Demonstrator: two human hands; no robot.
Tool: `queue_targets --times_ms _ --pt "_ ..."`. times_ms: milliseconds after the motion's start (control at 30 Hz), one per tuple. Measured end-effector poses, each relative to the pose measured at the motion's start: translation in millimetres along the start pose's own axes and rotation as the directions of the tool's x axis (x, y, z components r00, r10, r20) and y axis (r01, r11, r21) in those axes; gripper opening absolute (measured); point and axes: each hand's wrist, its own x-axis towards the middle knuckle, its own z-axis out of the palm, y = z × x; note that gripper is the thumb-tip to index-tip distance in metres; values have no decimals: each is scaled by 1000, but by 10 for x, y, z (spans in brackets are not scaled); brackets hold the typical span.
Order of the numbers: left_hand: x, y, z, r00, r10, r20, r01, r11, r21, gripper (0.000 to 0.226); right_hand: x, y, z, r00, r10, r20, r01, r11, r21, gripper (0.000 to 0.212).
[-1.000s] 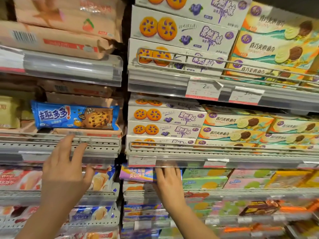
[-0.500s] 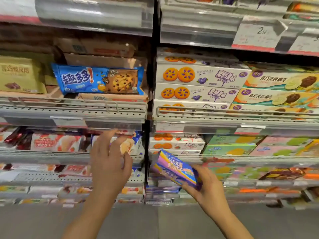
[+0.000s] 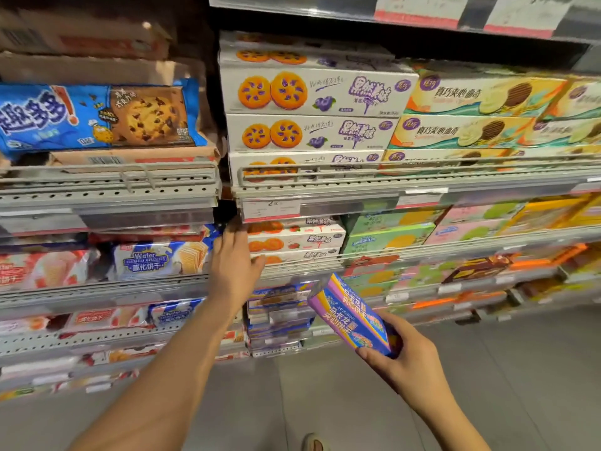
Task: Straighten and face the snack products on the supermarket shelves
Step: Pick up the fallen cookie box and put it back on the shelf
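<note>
Head view: a misplaced box is out of the shelf, awaiting its proper slot.
Right hand (image 3: 409, 362) fingers grip the purple rainbow-striped cardboard biscuit box (image 3: 353, 315); left hand (image 3: 235, 262), fingers extended and holding nothing, reaches toward the white strawberry-biscuit boxes (image 3: 294, 240), probably to clear a gap.

Two hands (image 3: 235, 265), one purple box (image 3: 353, 315)

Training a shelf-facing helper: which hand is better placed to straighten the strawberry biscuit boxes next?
Left. The left hand is empty and reaches right at the strawberry biscuit boxes, while the right hand grips the purple macaron box lower, off the shelf.
</note>
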Motion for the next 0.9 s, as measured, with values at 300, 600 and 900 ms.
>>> queue_targets --times_ms 300,600,900 --pt "83 -191 -119 999 12 -31 -15 995 -101 52 -162 146 -97 998 55 -43 -52 997 58 59" --pt "131 -235 -64 1000 9 -25 -11 996 -87 53 -97 167 -59 999 38 -6 -38 999 39 57" --pt "-811 -348 524 922 -366 -122 277 849 -450 27 -178 345 -65 997 79 -5 -79 997 0 59"
